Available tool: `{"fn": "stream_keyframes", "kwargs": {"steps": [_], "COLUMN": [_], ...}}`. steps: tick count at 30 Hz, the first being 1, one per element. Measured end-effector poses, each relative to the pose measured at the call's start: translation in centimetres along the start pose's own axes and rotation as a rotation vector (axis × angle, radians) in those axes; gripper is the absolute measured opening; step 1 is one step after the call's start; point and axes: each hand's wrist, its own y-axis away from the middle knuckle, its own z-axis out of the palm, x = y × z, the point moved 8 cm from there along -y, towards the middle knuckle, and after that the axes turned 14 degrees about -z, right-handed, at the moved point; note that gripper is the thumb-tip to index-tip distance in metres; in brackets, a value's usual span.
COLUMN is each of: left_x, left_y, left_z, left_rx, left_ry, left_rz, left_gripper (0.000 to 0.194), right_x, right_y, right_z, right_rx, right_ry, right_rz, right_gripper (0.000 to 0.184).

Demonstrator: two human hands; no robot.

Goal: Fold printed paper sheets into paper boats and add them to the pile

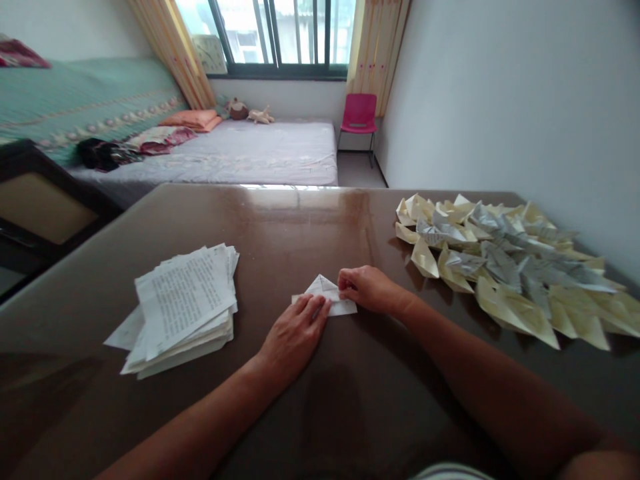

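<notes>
A small sheet of white paper (323,285), folded to a point at the top with a flat strip along its bottom, lies on the table in front of me. My left hand (295,328) rests over its lower left part, fingers laid flat and pressing it down. At the right slope of the fold, my right hand (369,288) is closed, thumb and fingertips pinching the paper's edge. The pinched edge is partly hidden by the fingers.
To the left stands a stack of printed sheets (187,303). Many folded paper boats (515,313) crowd the right side beside the wall. Underneath is a glossy brown table (280,227). Beyond it are a bed (280,150) and a pink chair (359,115); a dark wooden chair (50,200) is at left.
</notes>
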Motion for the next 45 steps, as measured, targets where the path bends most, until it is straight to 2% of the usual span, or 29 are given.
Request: {"fn": "stream_keyframes", "kwargs": {"steps": [4,11,14,16,19,20,26,32,40,42,45], "left_x": [-0.2,-0.6,-0.6,-0.5,-0.4,-0.3,0.4,-0.8,-2.6,-2.9,-3.4], "left_y": [-0.1,-0.5,-0.5,-0.5,-0.6,-0.6,-0.6,-0.1,0.2,0.2,-0.1], "left_z": [0.8,0.2,0.3,0.4,0.2,0.2,0.2,-0.4,-2.0,-2.1,-2.0], "left_rx": [-0.038,-0.082,-0.081,-0.071,-0.062,-0.068,-0.1,-0.048,-0.021,0.0,0.023], "left_ry": [-0.014,0.018,0.019,0.015,0.007,-0.002,-0.067,-0.132,-0.274,-0.278,-0.254], "left_rz": [-0.053,-0.091,-0.086,-0.076,-0.068,-0.063,-0.005,-0.08,-0.186,-0.197,-0.187], "left_gripper": [0.034,0.037,0.037,0.037,0.031,0.028,0.024,0.026,0.019,0.021,0.025], "right_x": [0.2,0.2,-1.0,-2.9,-6.2,-6.8,-7.8,-7.1,-6.0,-5.5,-4.0], "right_y": [0.1,0.5,0.8,1.0,1.2,1.4,2.1,2.4,2.7,2.2,1.2], "right_z": [-0.1,-0.3,-1.8,-2.2,-0.3,0.3,1.5,1.2,0.4,-0.2,-1.5], "right_rx": [-0.02,-0.079,0.018,0.07,-0.034,-0.06,-0.121,-0.186,-0.217,-0.175,-0.012], "right_ry": [-0.006,0.056,0.208,0.266,0.229,0.24,0.338,0.446,0.407,0.394,0.387], "right_rz": [0.001,0.013,0.006,-0.089,-0.322,-0.337,-0.227,-0.109,-0.026,-0.022,0.033], "right_gripper": [0.01,0.011,0.014,0.016,0.021,0.023,0.027,0.027,0.023,0.023,0.024]}}
